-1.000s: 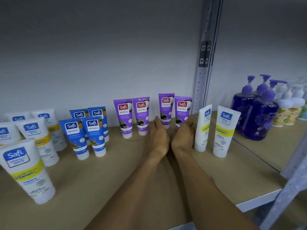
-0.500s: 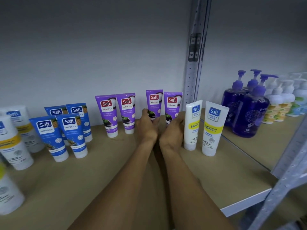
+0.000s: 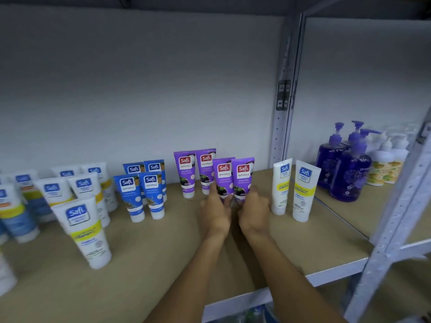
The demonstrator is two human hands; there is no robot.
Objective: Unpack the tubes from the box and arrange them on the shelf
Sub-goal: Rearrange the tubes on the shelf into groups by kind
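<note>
Off to your right, past a grey perforated metal upright [image 3: 280, 136] that carries black fittings [image 3: 283, 95] partway up, you have three dark purple translucent pump bottles [image 3: 351, 176] standing upright in a tight cluster, with the front one nearest you. Just beside them, further right, stands a group of pale pump bottles with white pumps and yellow-printed labels [image 3: 384, 170], blurred and partly hidden behind a second grey perforated metal post [image 3: 396, 224] that slants across your right edge. Behind everything you face a plain white wall [image 3: 140, 89].
</note>
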